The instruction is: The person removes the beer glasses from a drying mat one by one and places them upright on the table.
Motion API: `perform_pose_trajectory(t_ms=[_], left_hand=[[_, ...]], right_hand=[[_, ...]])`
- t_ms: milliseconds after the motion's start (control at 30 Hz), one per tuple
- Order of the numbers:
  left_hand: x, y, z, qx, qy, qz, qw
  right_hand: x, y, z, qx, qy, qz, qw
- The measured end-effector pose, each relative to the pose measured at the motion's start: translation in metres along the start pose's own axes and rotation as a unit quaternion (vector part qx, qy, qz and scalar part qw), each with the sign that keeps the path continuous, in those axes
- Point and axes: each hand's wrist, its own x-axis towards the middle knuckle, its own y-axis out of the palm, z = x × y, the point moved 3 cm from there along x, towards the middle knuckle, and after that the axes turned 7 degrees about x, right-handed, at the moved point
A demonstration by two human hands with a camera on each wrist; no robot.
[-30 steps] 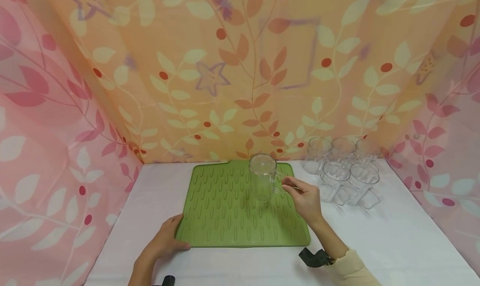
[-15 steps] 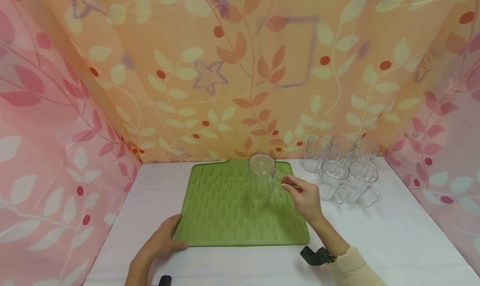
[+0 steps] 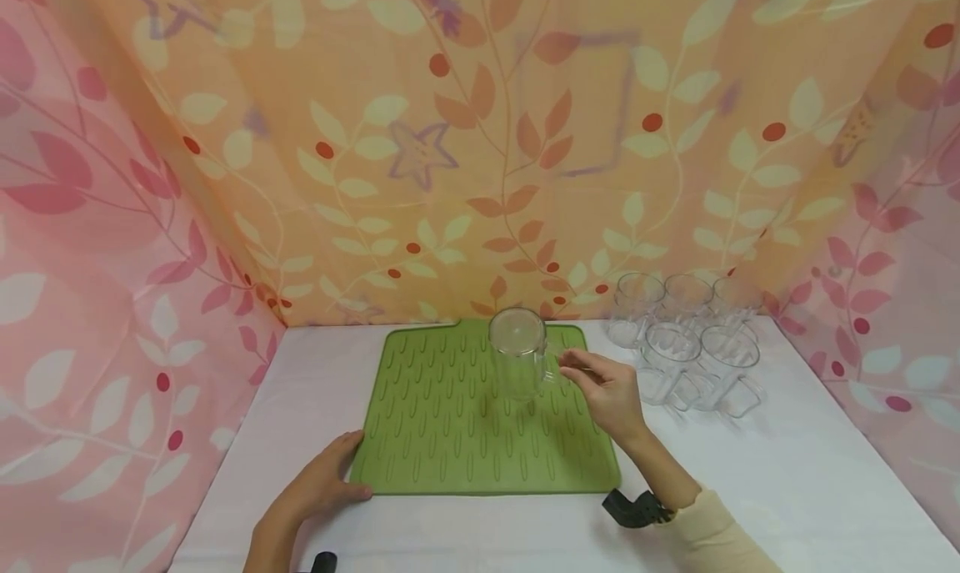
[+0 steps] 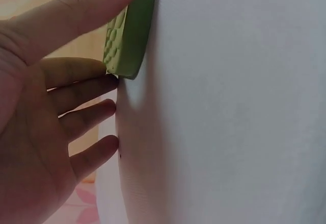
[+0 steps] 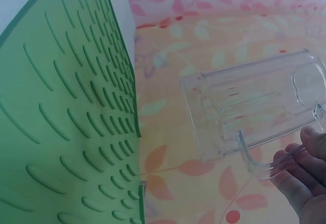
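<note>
My right hand (image 3: 611,398) pinches a clear mug (image 3: 517,360) by its handle (image 5: 257,169). The mug is upside down, base uppermost, over the right half of a green ridged mat (image 3: 450,439). A gap shows between mug and mat in the right wrist view. At the mat's near left corner lies my left hand (image 3: 318,480), its thumb (image 4: 76,18) at the front edge. The fingers (image 4: 89,119) reach along the left side, fairly straight and spread, with the tips by the white cloth.
Several clear mugs (image 3: 671,344) stand grouped upright at the back right, handles toward me. A white cloth (image 3: 757,481) covers the table. Patterned curtains (image 3: 420,223) close in the back and both sides. A black wrist device (image 3: 633,510) sits by the right sleeve (image 3: 712,535).
The mug has shifted slightly left and tilted a little, still held by its handle in my right hand. My left hand stays at the mat's corner.
</note>
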Motion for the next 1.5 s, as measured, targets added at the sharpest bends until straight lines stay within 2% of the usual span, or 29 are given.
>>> perform_pose_trajectory(t_ms=[100,233,367,567,700,800,933,1200,1400,1500], left_hand=[[0.001,-0.001,-0.002,-0.001,0.010,-0.013,0.9999],[0.007,-0.001,-0.008,-0.030,0.034,-0.072,0.9964],[0.016,0.004,-0.020,-0.082,0.044,-0.119,0.9886],[0.023,0.011,-0.039,-0.131,0.045,-0.141,0.9804],[0.026,0.011,-0.049,-0.164,0.057,-0.129,0.9764],[0.030,0.008,-0.057,-0.189,0.064,-0.108,0.9740],[0.035,-0.001,-0.066,-0.205,0.075,-0.083,0.9723],[0.046,-0.018,-0.077,-0.232,0.105,-0.052,0.9655],[0.051,-0.027,-0.091,-0.243,0.093,-0.036,0.9650],[0.054,-0.032,-0.101,-0.259,0.082,-0.021,0.9622]], right_hand=[[0.001,0.000,0.001,-0.012,-0.009,0.007,0.9999],[0.003,-0.001,0.003,-0.019,-0.024,0.017,0.9994],[0.004,-0.002,0.005,-0.021,-0.032,0.029,0.9988],[0.006,-0.001,0.009,-0.032,-0.046,0.052,0.9971],[0.008,0.000,0.013,-0.038,-0.063,0.053,0.9959],[0.010,0.000,0.017,-0.054,-0.092,0.050,0.9930],[0.013,-0.002,0.022,-0.068,-0.129,0.043,0.9883],[0.014,-0.004,0.025,-0.071,-0.162,0.051,0.9830],[0.014,-0.002,0.030,-0.089,-0.201,0.063,0.9736],[0.015,0.000,0.034,-0.106,-0.223,0.065,0.9667]])
